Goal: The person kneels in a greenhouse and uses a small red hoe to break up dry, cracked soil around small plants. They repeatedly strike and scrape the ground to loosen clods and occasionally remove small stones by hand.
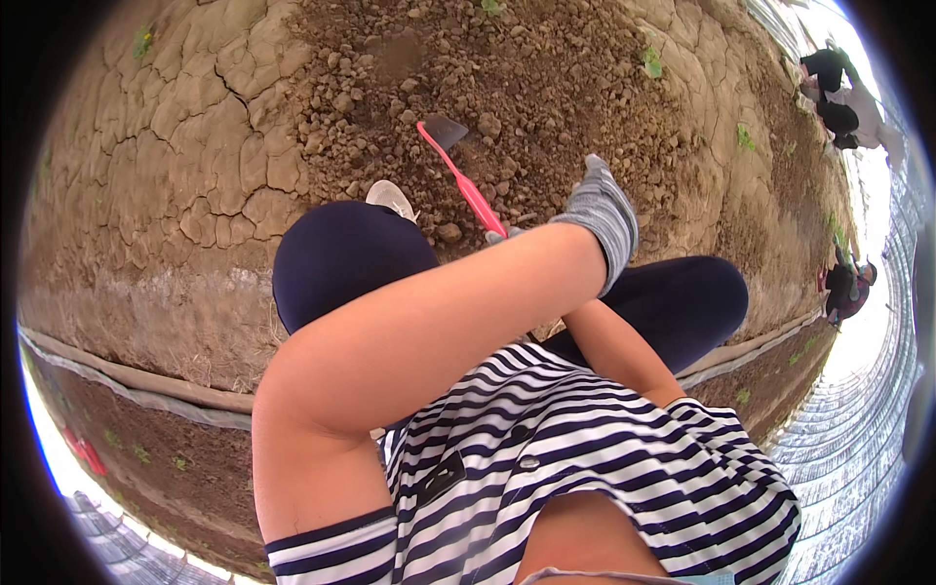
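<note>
A small hand hoe with a red handle (475,197) and a dark metal blade (444,131) lies over loose, crumbled soil (409,44). My right hand (504,235), in a grey glove, is closed round the lower handle; my left forearm hides most of it. My left hand (605,205) wears a grey striped knit glove and reaches across my right arm. Its fingers point away from me over the clods, to the right of the hoe. The palm faces out of sight, so I cannot tell what is in it.
My bent knees (351,256) and one light shoe (393,197) are close to the hoe. Cracked dry ground (219,131) borders the soil. A small green seedling (651,62) grows there. Other people (848,289) are at the right rim. A pale edging strip (161,391) runs behind me.
</note>
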A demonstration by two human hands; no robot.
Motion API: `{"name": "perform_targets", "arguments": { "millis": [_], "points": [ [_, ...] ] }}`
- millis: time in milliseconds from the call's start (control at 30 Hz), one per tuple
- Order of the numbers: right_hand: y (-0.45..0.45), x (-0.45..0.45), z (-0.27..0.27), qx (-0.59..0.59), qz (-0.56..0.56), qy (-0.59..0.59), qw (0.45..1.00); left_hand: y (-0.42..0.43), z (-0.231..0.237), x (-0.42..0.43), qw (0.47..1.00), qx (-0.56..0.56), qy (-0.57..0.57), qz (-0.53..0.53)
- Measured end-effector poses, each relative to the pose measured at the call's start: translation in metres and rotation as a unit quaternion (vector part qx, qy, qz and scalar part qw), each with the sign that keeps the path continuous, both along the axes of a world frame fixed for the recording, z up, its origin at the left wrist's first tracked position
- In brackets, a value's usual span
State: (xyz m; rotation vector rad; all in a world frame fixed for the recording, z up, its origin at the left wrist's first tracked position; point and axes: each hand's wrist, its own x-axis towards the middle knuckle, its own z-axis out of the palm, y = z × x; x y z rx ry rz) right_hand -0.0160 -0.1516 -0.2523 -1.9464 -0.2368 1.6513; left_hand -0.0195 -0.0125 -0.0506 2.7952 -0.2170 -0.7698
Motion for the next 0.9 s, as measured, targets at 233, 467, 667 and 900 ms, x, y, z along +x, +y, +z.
{"name": "perform_targets", "arguments": {
  "millis": [233,467,667,900],
  "points": [
    [0.071,-0.020,0.094,-0.158,-0.100,-0.156,0.970,0.004,-0.003,-0.002,1.000,-0.013,-0.003,0.010],
    [0.083,-0.011,0.111,-0.136,0.151,-0.225,0.953,0.007,-0.006,0.001,1.000,-0.011,-0.007,0.005],
    [0.000,0.004,0.032,0.103,-0.221,0.212,0.946,0.006,-0.006,0.002,1.000,-0.019,-0.009,0.002],
    [-0.028,0.018,-0.023,0.130,-0.243,0.260,0.925,0.001,-0.006,0.000,1.000,-0.014,-0.008,0.001]
  ]
}}
